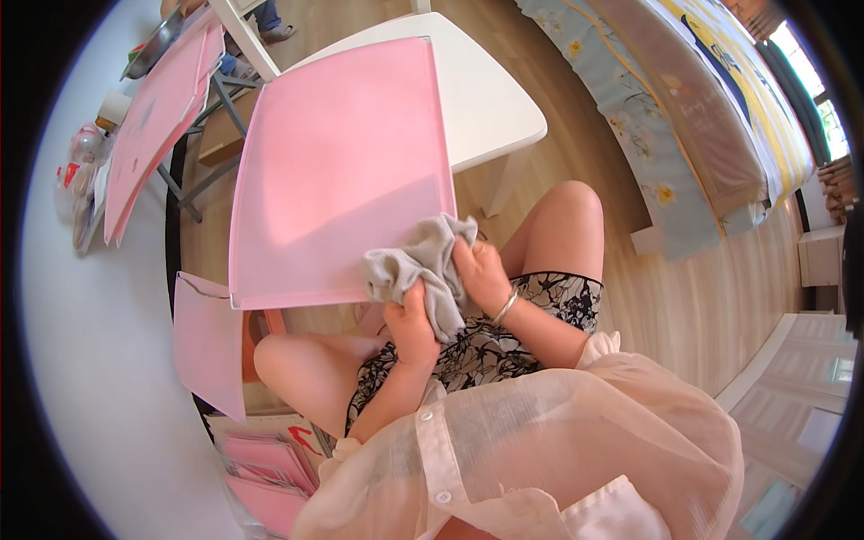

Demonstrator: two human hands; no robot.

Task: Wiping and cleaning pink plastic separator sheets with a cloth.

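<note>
A crumpled grey cloth (434,270) is bunched between my two hands, over the near right corner of a large pink panel (337,166). My left hand (412,326) grips the lower part of the cloth, thumb on top. Its upper right part is in my right hand (486,274), fingers closed around it; a bangle circles that wrist. The pink panel has thin raised edges, and its far part rests on a white table (495,108). Its near edge comes close to my knees; what supports it there is hidden. A shadow falls across the panel's lower right.
At the left, pink panels (162,117) lie on a folding-leg stand beside a metal bowl (155,49). Another pink panel (207,346) leans near my left knee. Several pink pieces (265,477) sit below it. A bed (702,108) stands right. A person's foot (277,33) shows far off.
</note>
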